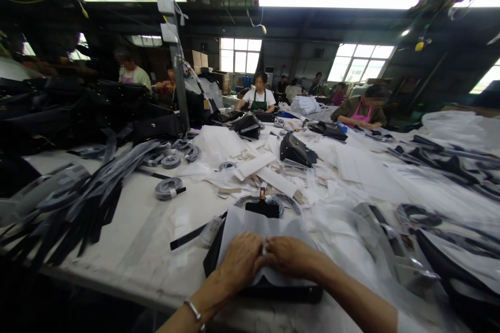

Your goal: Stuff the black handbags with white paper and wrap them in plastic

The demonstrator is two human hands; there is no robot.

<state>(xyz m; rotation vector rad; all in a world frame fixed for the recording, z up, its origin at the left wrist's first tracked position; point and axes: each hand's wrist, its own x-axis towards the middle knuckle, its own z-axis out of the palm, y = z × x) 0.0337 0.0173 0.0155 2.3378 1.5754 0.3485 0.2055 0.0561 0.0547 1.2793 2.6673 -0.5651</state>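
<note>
A black handbag [289, 294] lies at the table's front edge, right before me, with a thin white paper sheet [248, 222] over it. My left hand [242, 257] and my right hand [291, 256] meet at the middle of that sheet, fingers curled and closed on it. The paper buckles between them, and the fingertips are partly hidden. Just beyond the sheet show a black flap piece [262, 209] and a small tag [262, 193]. A black strap [187, 239] sticks out to the left of the bag.
Wrapped straps [113, 171] are heaped at the left, near coiled straps [169, 188]. White packing strips [277, 182] and another black bag [295, 150] lie farther back. Clear plastic and more bag parts [453, 260] fill the right side. A metal post [178, 77] rises at left; co-workers sit across the table.
</note>
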